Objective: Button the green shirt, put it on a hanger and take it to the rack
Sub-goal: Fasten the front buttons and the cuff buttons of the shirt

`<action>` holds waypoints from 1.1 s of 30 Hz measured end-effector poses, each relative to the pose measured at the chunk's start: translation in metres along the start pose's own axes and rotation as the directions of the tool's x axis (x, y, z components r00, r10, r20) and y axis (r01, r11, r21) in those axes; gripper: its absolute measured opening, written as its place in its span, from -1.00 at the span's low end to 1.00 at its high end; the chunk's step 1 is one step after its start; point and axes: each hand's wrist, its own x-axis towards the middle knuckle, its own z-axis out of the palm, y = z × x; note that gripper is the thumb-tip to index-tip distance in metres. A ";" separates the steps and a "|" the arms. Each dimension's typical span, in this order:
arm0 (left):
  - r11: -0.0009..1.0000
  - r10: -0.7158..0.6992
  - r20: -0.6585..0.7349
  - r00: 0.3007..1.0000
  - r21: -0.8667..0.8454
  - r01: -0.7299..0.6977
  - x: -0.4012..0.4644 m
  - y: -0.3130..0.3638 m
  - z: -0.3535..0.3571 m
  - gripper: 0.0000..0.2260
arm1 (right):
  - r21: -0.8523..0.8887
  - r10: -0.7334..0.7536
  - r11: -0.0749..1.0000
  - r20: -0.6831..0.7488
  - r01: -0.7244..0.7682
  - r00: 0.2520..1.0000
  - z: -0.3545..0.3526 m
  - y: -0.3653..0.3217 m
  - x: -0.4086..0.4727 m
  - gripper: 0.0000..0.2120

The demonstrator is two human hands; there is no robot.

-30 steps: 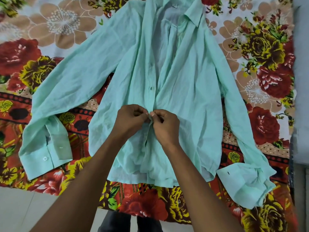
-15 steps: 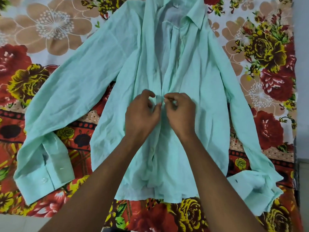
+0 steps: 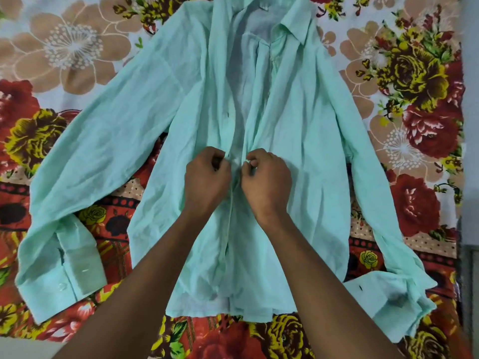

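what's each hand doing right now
Left hand: closed, pinching the left front edge of the shirt.
Right hand: closed, pinching the right front edge.

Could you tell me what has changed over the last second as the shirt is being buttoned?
Both hands moved up the placket, away from the hem, to a higher spot. The left hand and right hand again pinch the two front edges of the shirt there. The shirt stays spread flat on the floral sheet, open above the hands, sleeves out.
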 end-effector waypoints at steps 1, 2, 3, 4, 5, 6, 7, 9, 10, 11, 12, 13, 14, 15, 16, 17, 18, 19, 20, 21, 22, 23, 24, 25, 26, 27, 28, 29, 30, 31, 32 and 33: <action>1.000 -0.007 0.018 1.000 -0.023 0.008 0.000 0.000 0.000 -0.88 | 0.045 0.023 0.999 -0.026 -0.022 0.999 0.000 0.001 -0.001 -0.89; 0.999 -0.014 0.031 0.999 -0.047 0.015 0.000 0.000 0.001 -0.88 | 0.098 0.044 0.994 -0.044 -0.039 0.998 0.000 0.002 -0.002 -0.89; 0.997 -0.021 0.041 0.999 -0.070 0.024 -0.001 0.000 0.000 -0.89 | 0.159 0.049 0.987 -0.054 -0.040 0.997 -0.001 0.003 -0.004 -0.88; 0.996 -0.032 0.044 0.999 -0.087 0.036 -0.002 0.000 0.000 -0.90 | 0.225 0.036 0.974 -0.056 -0.023 0.998 0.000 0.004 -0.006 -0.87; 0.994 -0.044 0.041 0.998 -0.098 0.047 -0.002 0.001 0.000 -0.91 | 0.285 0.010 0.958 -0.047 0.004 0.999 0.000 0.005 -0.008 -0.85; 0.993 -0.052 0.035 0.998 -0.102 0.055 -0.003 0.001 0.001 -0.92 | 0.323 -0.022 0.946 -0.031 0.030 0.999 0.000 0.005 -0.009 -0.83; 0.993 -0.052 0.028 0.998 -0.102 0.055 -0.004 0.002 0.002 -0.92 | 0.338 -0.051 0.940 -0.012 0.052 0.999 0.000 0.006 -0.010 -0.82; 0.995 -0.030 0.017 0.999 -0.091 0.031 -0.004 0.003 0.003 -0.91 | 0.371 -0.069 0.927 0.018 0.057 0.997 0.002 0.009 -0.010 -0.82; 0.996 -0.016 0.015 1.000 -0.083 0.017 -0.004 0.004 0.004 -0.91 | 0.401 -0.055 0.915 0.029 0.039 0.998 0.002 0.010 -0.010 -0.82; 0.997 -0.005 0.014 1.000 -0.075 0.006 -0.004 0.004 0.004 -0.90 | 0.431 -0.036 0.902 0.041 0.015 0.999 0.002 0.012 -0.010 -0.81; 0.997 0.000 0.012 1.000 -0.072 0.001 -0.003 0.004 0.005 -0.90 | 0.457 -0.016 0.889 0.054 -0.010 0.998 0.002 0.013 -0.010 -0.80; 0.997 0.001 0.012 1.000 -0.075 0.000 -0.003 0.003 0.005 -0.89 | 0.479 0.000 0.877 0.071 -0.034 0.998 0.002 0.014 -0.010 -0.79; 0.997 0.001 0.015 1.000 -0.081 0.000 -0.003 0.002 0.005 -0.89 | 0.499 0.021 0.864 0.091 -0.064 0.996 0.000 0.015 -0.009 -0.77; 0.996 0.001 0.018 1.000 -0.085 0.001 -0.004 0.002 0.005 -0.88 | 0.518 0.043 0.850 0.118 -0.098 0.992 -0.001 0.015 -0.009 -0.75; 0.996 -0.001 0.021 1.000 -0.089 0.003 -0.004 0.001 0.006 -0.88 | 0.530 0.062 0.838 0.141 -0.129 0.988 -0.002 0.015 -0.008 -0.74; 0.995 -0.001 0.024 1.000 -0.096 0.003 -0.005 0.001 0.006 -0.88 | 0.538 0.073 0.830 0.157 -0.148 0.985 -0.003 0.015 -0.007 -0.74; 0.995 -0.002 0.028 1.000 -0.104 0.005 -0.006 0.000 0.007 -0.88 | 0.544 0.078 0.824 0.167 -0.158 0.983 -0.004 0.015 -0.005 -0.75; 0.993 -0.004 0.034 0.999 -0.114 0.008 -0.006 0.001 0.006 -0.88 | 0.553 0.078 0.818 0.172 -0.162 0.982 -0.004 0.014 -0.004 -0.76; 0.992 -0.011 0.040 0.999 -0.124 0.016 -0.007 0.002 0.006 -0.89 | 0.562 0.078 0.811 0.173 -0.163 0.982 -0.005 0.013 -0.004 -0.78; 0.990 -0.021 0.046 0.999 -0.137 0.027 -0.007 0.002 0.006 -0.90 | 0.572 0.077 0.804 0.169 -0.162 0.982 -0.005 0.013 -0.004 -0.80; 0.988 -0.031 0.050 0.998 -0.151 0.039 -0.007 0.003 0.006 -0.90 | 0.580 0.079 0.799 0.163 -0.160 0.984 -0.006 0.012 -0.004 -0.82; 0.986 -0.040 0.053 0.998 -0.162 0.048 -0.007 0.004 0.006 -0.90 | 0.585 0.080 0.795 0.156 -0.158 0.984 -0.006 0.012 -0.005 -0.83; 0.984 -0.046 0.059 0.997 -0.167 0.056 -0.007 0.004 0.006 -0.90 | 0.589 0.081 0.793 0.153 -0.157 0.985 -0.006 0.012 -0.005 -0.84; 0.984 -0.049 0.067 0.997 -0.169 0.060 -0.007 0.005 0.006 -0.89 | 0.590 0.080 0.792 0.154 -0.157 0.985 -0.006 0.012 -0.006 -0.85; 0.984 -0.050 0.076 0.996 -0.168 0.062 -0.007 0.005 0.006 -0.88 | 0.590 0.079 0.792 0.155 -0.157 0.985 -0.005 0.012 -0.006 -0.85; 0.984 -0.050 0.085 0.995 -0.167 0.064 -0.008 0.005 0.007 -0.88 | 0.590 0.079 0.792 0.155 -0.156 0.985 -0.005 0.012 -0.006 -0.85; 0.984 -0.052 0.094 0.994 -0.167 0.067 -0.008 0.006 0.007 -0.88 | 0.591 0.079 0.791 0.155 -0.156 0.985 -0.004 0.012 -0.006 -0.86; 0.983 -0.055 0.104 0.993 -0.171 0.072 -0.008 0.006 0.007 -0.88 | 0.595 0.080 0.788 0.157 -0.159 0.984 -0.003 0.012 -0.006 -0.86; 0.981 -0.059 0.114 0.992 -0.179 0.079 -0.008 0.006 0.007 -0.88 | 0.600 0.084 0.782 0.161 -0.165 0.983 -0.003 0.011 -0.006 -0.87; 0.979 -0.064 0.121 0.991 -0.187 0.086 -0.008 0.006 0.006 -0.88 | 0.605 0.090 0.778 0.161 -0.170 0.983 -0.003 0.011 -0.006 -0.87; 0.978 -0.069 0.124 0.990 -0.189 0.092 -0.007 0.006 0.006 -0.89 | 0.605 0.096 0.778 0.154 -0.171 0.983 -0.002 0.010 -0.006 -0.87; 0.977 -0.076 0.125 0.989 -0.188 0.099 -0.007 0.006 0.005 -0.90 | 0.600 0.101 0.782 0.143 -0.167 0.985 -0.002 0.011 -0.006 -0.87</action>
